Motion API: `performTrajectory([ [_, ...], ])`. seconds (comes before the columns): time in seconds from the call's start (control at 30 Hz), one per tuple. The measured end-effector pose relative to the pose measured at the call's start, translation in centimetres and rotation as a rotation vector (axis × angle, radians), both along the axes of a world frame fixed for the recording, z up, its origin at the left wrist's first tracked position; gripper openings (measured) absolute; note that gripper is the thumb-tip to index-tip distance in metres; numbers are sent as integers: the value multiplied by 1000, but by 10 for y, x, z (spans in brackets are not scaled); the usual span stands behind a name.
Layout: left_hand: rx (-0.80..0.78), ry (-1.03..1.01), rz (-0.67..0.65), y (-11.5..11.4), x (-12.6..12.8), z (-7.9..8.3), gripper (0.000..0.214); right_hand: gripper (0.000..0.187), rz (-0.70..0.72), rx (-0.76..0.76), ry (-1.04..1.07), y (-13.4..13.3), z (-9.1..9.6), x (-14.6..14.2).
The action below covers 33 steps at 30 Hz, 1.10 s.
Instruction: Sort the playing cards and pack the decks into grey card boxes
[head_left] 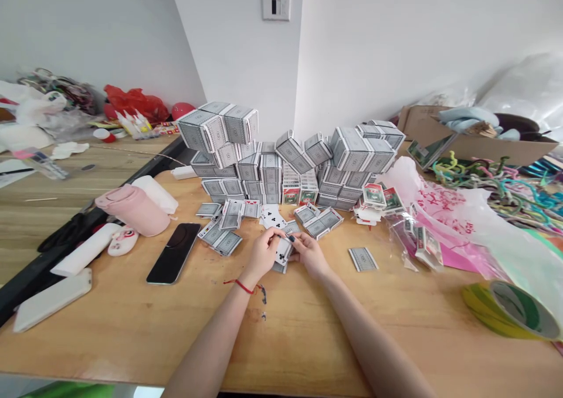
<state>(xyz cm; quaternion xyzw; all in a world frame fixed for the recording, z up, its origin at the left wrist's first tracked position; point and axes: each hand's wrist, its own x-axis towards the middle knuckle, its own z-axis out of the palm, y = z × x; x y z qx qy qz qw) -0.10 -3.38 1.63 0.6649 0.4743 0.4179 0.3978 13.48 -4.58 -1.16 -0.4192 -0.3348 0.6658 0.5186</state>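
Near the middle of the wooden table, my left hand (265,252) and my right hand (311,254) are closed on a playing card (282,249) between them, pinching its far edge. A club symbol shows on its face; the fingers partly cover it. Just beyond my hands lie loose face-up cards (271,215). Folded card pieces (222,238) sit to the left, with more card pieces (320,221) to the right. One card (363,258) rests face down beyond my right wrist. Behind these stand stacked grey-backed card blocks (270,175).
A black phone (175,252) and a pink bottle (134,210) lie at left. To the right are card boxes (373,196), a plastic bag (453,210) and a yellow-green tape roll (510,310). A cardboard box (497,152) stands at the back right.
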Motion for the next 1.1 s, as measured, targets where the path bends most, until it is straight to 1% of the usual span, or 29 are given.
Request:
performTrajectory([
  [0.13, 0, -95, 42, 3, 3, -9, 15, 29, 84, -21, 27, 0, 0, 3],
  [0.23, -33, -186, 57, 2, 5, -10, 16, 28, 166, -55, 64, -1, 0, 6],
  [0.3, -56, -225, 63, 1, 5, -8, 18, 29, 173, -59, 63, -2, -1, 6],
  [0.4, -107, -273, 62, -2, 6, -5, 19, 30, 124, -45, 38, -3, -1, 4],
  [0.5, -136, -189, 89, -3, 8, -8, 23, 30, 83, -26, 12, -4, 0, 1],
  [0.57, -127, -91, 122, -3, 8, -12, 23, 31, 75, -19, 0, -4, 0, 0],
  [0.63, -111, -43, 142, -3, 9, -15, 23, 30, 72, -13, -6, -4, 1, 0],
  [0.73, -79, -45, 137, -3, 8, -16, 24, 30, 60, -1, 3, -4, 2, 1],
  [0.93, -59, -43, 121, -4, 8, -13, 24, 30, 33, 3, 11, -5, 5, 0],
  [1.1, -34, -6, 161, -6, 9, -13, 19, 30, 12, 14, -14, -6, 5, -1],
])
